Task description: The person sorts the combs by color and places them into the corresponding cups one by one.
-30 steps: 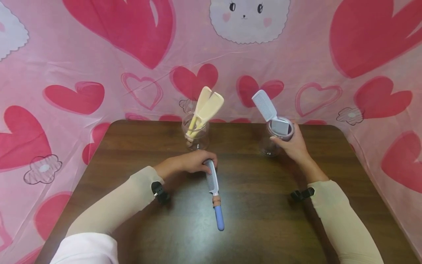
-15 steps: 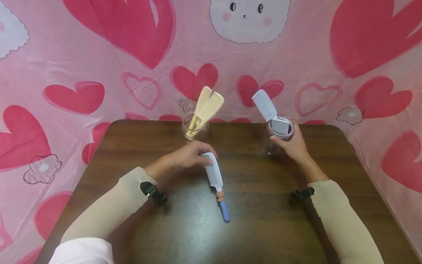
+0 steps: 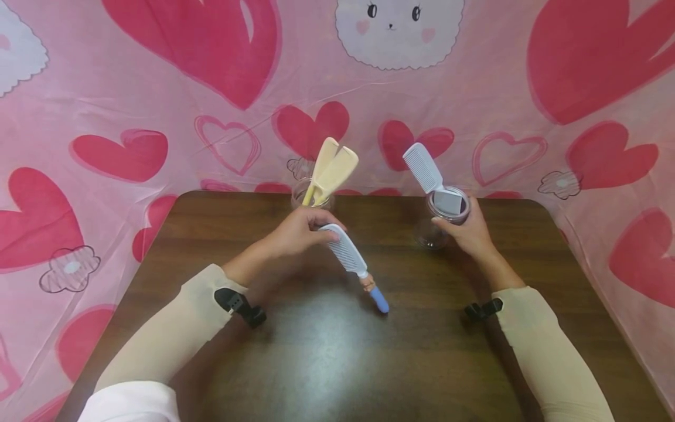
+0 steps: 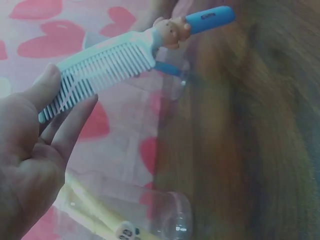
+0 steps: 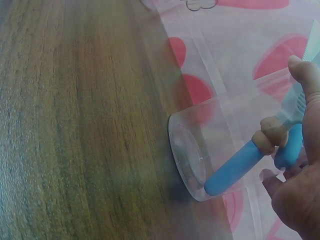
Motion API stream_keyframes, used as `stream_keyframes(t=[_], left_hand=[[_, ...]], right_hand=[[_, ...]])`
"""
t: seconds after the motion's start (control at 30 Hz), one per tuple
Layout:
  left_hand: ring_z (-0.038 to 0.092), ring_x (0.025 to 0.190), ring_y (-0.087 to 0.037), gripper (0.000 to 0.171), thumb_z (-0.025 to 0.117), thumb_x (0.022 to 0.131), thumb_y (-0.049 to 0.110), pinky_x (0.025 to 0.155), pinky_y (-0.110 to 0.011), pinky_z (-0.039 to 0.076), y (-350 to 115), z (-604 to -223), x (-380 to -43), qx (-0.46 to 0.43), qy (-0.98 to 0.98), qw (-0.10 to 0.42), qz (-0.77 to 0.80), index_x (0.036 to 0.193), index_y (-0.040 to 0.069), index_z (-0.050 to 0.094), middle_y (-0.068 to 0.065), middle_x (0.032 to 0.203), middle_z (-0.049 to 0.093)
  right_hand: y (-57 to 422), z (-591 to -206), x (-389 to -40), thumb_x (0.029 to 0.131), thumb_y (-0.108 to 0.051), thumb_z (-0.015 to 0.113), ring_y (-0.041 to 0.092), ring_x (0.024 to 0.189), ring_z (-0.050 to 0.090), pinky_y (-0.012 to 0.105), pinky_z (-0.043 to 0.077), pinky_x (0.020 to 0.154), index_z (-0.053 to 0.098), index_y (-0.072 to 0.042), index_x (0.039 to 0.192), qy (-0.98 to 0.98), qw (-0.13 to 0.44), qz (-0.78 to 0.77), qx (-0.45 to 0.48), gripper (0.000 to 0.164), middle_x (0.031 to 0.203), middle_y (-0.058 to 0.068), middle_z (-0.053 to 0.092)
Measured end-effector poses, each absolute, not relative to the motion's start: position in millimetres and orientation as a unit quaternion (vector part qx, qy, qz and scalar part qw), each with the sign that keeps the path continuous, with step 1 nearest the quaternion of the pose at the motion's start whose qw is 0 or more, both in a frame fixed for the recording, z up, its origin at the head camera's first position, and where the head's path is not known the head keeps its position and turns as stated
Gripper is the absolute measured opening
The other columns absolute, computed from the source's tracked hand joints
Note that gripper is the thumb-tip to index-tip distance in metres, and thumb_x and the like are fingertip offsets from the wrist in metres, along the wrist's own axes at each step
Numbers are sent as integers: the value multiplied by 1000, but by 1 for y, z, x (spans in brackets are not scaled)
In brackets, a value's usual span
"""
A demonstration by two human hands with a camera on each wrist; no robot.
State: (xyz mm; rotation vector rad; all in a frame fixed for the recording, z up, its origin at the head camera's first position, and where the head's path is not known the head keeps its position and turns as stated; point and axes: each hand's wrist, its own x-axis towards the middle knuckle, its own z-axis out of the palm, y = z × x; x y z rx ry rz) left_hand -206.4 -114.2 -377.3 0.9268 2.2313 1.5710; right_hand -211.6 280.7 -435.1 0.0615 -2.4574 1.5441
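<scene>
My left hand point(image 3: 297, 231) pinches a pale blue comb point(image 3: 348, 253) by the far end of its toothed part, above the table. The comb's blue handle point(image 4: 212, 19), with a small figure at its neck, points down and right in the head view. My right hand point(image 3: 473, 231) grips a clear jar point(image 3: 431, 235) standing at the back right. Out of that jar leans another pale blue comb point(image 3: 423, 169), beside a flat greyish-blue piece point(image 3: 448, 203). In the right wrist view a blue handle point(image 5: 234, 167) reaches down to the jar's base, with a second blue handle point(image 5: 289, 150) near it.
Behind my left hand stands another clear jar point(image 4: 172, 210), holding two cream combs point(image 3: 337, 170) with yellow handles. The brown wooden table point(image 3: 316, 363) ends at a pink cloth backdrop point(image 3: 211, 76) with hearts.
My left hand has moved up and toward the back left jar with the comb, whose handle has swung up and to the right. The right hand and its jar stay put.
</scene>
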Motion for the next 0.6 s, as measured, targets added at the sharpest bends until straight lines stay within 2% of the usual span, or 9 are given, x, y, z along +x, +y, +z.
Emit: stream_keyframes(t=[0.17,0.33,0.6], left_hand=[[71,85,-24,25,79,87,3,74,-39,63,-113,-364,-207,283,767,102,567,111,-2,75,-12,100,76],[71,85,-24,25,79,88,4,71,-37,63,-109,-353,-208,281,767,63,574,112,-1,75,-12,101,76],[69,82,-17,24,79,89,5,76,-34,62,-98,-337,-211,247,758,-30,603,111,-3,74,-14,102,75]], right_hand=[[281,-434,-212,84,-12,83,38,136,40,57,29,117,28,2,152,-846,115,521,16,88,146,25,44],[282,-434,-213,85,-15,83,38,135,40,58,29,117,28,1,152,-853,112,510,10,89,146,25,43],[283,-440,-216,84,-7,82,38,136,41,55,29,117,28,3,152,-845,124,521,19,88,146,25,44]])
